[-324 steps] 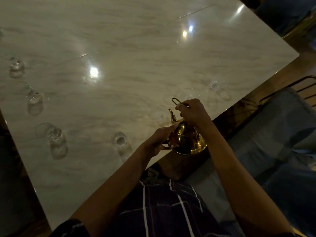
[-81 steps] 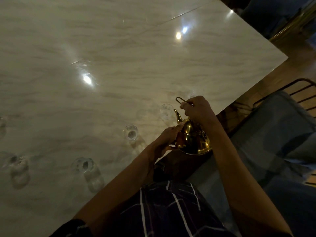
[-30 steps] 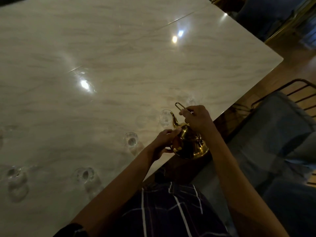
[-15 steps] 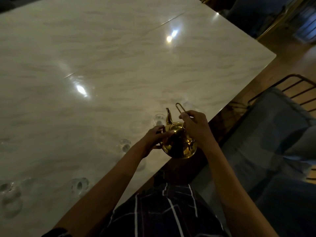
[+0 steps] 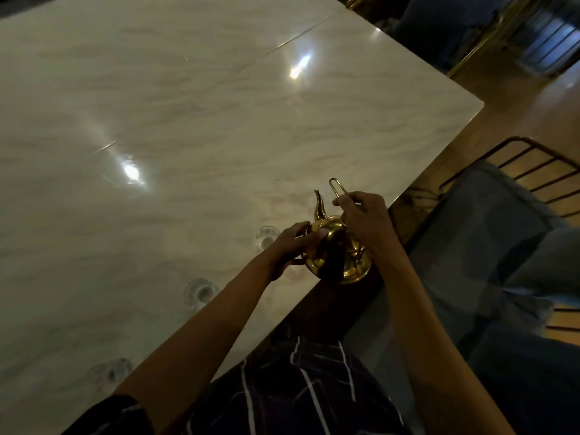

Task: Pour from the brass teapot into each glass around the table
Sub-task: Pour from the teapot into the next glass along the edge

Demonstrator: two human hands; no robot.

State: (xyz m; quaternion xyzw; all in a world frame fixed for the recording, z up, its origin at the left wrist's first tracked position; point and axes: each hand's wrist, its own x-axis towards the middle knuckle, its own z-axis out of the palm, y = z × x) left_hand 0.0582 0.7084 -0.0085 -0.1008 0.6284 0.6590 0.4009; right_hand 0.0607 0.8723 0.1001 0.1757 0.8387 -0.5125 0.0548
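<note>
The brass teapot hangs over the near edge of the marble table, its spout pointing up and away. My right hand grips the thin wire handle above the pot. My left hand holds the pot's left side, thumb on the lid. A small clear glass stands just left of the pot. Another glass sits further left along the edge, and a third shows faintly near my left forearm.
A padded chair with a wire back stands close on the right, beside the table's edge. More chairs are at the far corner. Bright light reflections lie on the glossy tabletop.
The teapot has tipped back from its pour, so the spout now points up. My view and both hands have shifted right along the table edge, and the glasses have slid left in view.
</note>
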